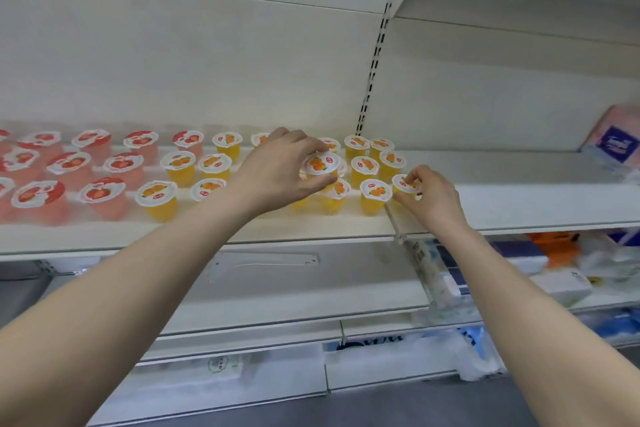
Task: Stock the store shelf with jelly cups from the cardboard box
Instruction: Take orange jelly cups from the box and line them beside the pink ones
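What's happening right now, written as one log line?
left hand: holds raised orange cup above shelf rows | right hand: pinches end orange cup beside front row

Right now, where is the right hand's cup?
Head view, right of centre: the cup ends the front row on the shelf, just right of another orange cup.

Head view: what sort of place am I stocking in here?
Most likely a shop aisle: a white shelf hung on a slotted upright, rows of identical sealed orange jelly cups and red jelly cups, and wrapped packs further right.
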Motion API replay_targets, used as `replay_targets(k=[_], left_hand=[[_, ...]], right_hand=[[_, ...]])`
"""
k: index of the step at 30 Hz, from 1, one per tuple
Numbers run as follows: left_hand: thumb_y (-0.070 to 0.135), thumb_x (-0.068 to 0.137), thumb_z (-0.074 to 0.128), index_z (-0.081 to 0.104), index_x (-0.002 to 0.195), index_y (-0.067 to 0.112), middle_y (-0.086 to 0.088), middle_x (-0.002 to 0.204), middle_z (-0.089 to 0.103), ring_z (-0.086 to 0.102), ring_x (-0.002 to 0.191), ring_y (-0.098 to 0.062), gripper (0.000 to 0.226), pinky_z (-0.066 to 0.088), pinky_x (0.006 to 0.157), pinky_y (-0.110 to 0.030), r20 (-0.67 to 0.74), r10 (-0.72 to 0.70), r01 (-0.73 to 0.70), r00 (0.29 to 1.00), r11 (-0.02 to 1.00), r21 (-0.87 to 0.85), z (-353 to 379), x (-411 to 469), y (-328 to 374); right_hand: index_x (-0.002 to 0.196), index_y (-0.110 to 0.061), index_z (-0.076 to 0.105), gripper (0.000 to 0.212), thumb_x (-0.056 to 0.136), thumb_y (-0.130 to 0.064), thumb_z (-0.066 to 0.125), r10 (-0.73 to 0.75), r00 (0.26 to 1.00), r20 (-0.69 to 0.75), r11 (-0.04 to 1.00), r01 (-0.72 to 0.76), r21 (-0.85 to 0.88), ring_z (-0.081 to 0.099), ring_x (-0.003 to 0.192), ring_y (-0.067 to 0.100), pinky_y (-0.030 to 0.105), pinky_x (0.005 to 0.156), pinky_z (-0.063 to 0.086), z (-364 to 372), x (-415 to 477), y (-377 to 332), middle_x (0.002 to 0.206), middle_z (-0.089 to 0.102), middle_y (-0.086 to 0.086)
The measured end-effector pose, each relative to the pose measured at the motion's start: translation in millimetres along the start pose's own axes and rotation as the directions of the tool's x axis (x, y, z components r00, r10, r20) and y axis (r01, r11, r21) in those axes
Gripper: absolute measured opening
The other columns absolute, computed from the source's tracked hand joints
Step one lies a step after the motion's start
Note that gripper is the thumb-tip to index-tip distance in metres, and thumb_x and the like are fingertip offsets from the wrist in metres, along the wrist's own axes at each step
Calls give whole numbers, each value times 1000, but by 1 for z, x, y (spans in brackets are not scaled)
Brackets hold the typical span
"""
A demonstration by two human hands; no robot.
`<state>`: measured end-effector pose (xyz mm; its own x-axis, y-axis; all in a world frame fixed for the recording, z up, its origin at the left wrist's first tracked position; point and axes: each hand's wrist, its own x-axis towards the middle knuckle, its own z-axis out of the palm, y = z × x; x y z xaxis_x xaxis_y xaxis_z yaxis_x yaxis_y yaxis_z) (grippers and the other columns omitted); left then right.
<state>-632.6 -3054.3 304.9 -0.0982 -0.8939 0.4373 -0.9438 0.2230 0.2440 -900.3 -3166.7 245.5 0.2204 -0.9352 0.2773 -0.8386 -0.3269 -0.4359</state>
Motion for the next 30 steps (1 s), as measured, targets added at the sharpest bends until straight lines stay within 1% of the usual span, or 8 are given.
replay_targets(k=[4,7,11,15,18,20,24,30], left_hand=[[50,85,64,58,127,25,5,118,59,58,102,-13,49,40,81,-24,13,-47,48,999,993,-104,5,18,14],[47,84,65,56,130,25,5,120,58,57,101,-11,52,44,86,-26,13,-93,94,996,983,-156,12,38,32],[43,80,70,56,125,26,6,116,60,58,98,-10,50,45,84,-26,-9,-186,177,982,947,-267,25,64,61],[46,74,74,54,116,27,9,105,63,62,88,-10,50,51,73,-28,-9,-276,252,961,892,-376,37,88,88],[46,73,75,59,109,29,14,100,65,61,84,-1,43,50,69,-24,-22,-297,263,955,875,-406,46,99,101],[47,77,73,61,113,31,14,107,66,61,90,-1,41,52,76,-26,-4,-272,247,962,881,-403,52,103,105],[43,95,54,58,130,26,6,134,57,53,120,-14,39,42,97,-28,32,-213,216,976,970,-108,68,108,100],[16,101,39,52,137,30,4,146,47,38,132,-24,41,33,107,-34,234,-181,129,955,967,222,106,118,99]], right_hand=[[115,-27,55,45,74,-28,74,-85,979,183,985,111,-133,51,112,26,36,86,43,-19,10,8,128,54,2],[127,-26,52,55,75,-26,72,-231,963,142,972,235,-10,47,122,23,35,97,40,-38,18,-2,134,49,-1],[124,-30,50,58,74,-35,78,-414,906,89,894,386,226,52,112,10,27,89,43,-48,26,-22,121,55,-9],[117,-34,46,55,74,-36,81,-405,913,44,851,359,384,56,92,-2,11,70,41,-49,41,-20,103,60,-18],[113,-34,48,49,76,-36,80,-367,930,-16,802,325,502,59,86,0,22,72,47,-48,56,-3,98,66,-16],[118,-32,48,53,76,-37,79,-366,931,4,806,315,501,60,83,4,27,73,50,-47,65,11,97,67,-13],[127,-29,43,60,78,-34,77,-301,954,-8,846,271,459,60,74,3,22,66,44,-45,84,44,86,64,-15],[123,-24,46,52,79,-33,72,-112,993,45,947,93,308,63,98,25,27,77,43,-22,117,93,105,65,-3]])
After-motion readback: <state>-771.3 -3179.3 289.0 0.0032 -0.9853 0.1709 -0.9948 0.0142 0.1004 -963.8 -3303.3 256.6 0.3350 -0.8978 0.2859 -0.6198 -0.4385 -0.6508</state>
